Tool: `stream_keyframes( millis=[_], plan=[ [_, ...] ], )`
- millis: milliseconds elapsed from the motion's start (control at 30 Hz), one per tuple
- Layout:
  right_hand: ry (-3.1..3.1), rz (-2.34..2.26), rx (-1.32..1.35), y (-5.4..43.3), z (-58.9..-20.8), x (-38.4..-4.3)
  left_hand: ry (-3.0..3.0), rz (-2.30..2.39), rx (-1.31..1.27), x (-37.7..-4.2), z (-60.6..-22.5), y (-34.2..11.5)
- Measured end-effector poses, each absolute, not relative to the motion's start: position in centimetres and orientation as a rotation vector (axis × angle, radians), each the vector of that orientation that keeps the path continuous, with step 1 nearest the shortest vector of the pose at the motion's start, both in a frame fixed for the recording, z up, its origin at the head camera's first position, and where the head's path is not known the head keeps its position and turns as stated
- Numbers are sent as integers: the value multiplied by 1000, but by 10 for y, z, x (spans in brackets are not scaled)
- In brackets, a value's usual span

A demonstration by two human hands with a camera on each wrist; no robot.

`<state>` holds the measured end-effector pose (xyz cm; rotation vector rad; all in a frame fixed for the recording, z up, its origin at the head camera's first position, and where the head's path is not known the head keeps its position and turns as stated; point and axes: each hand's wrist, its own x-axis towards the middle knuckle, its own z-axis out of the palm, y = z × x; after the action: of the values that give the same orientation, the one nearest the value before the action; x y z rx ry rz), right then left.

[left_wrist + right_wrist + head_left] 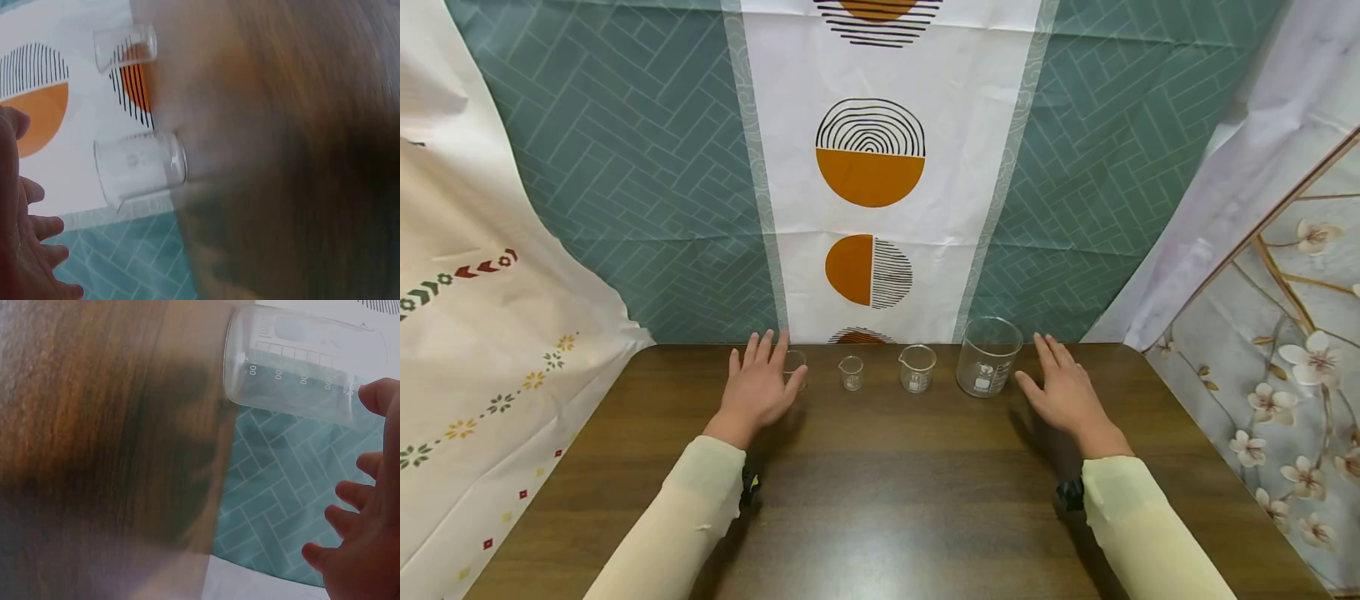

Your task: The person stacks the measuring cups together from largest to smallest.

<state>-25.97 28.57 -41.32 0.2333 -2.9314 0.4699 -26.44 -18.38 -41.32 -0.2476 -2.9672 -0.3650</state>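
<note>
Several clear glass beakers stand upright in a row near the table's back edge. My left hand (pixel 754 393), fingers straight and spread, is by the leftmost beaker (pixel 795 360) and partly hides it. In the left wrist view that beaker (pixel 140 165) shows apart from the fingers. To its right come the smallest beaker (pixel 852 377) and a medium one (pixel 917 372). The largest beaker (pixel 988 362) stands at the right end. Beside it, my right hand (pixel 1066 400) has its fingers extended and holds nothing. Whether its thumb touches the glass, I cannot tell.
The brown wooden table (pixel 895 483) spreads in front of the beakers. A patterned green and white cloth (pixel 947 167) hangs right behind the row. Other cloths, one cream (pixel 497 333) and one flowered (pixel 1285 417), border the left and right sides.
</note>
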Motion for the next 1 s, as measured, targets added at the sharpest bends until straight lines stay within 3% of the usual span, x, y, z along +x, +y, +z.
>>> stream_keyframes(
  millis=[1000],
  plan=[
    [-2938,745,179,282,-416,-257,-2964,-467,-322,-269,-419,-110]
  ],
)
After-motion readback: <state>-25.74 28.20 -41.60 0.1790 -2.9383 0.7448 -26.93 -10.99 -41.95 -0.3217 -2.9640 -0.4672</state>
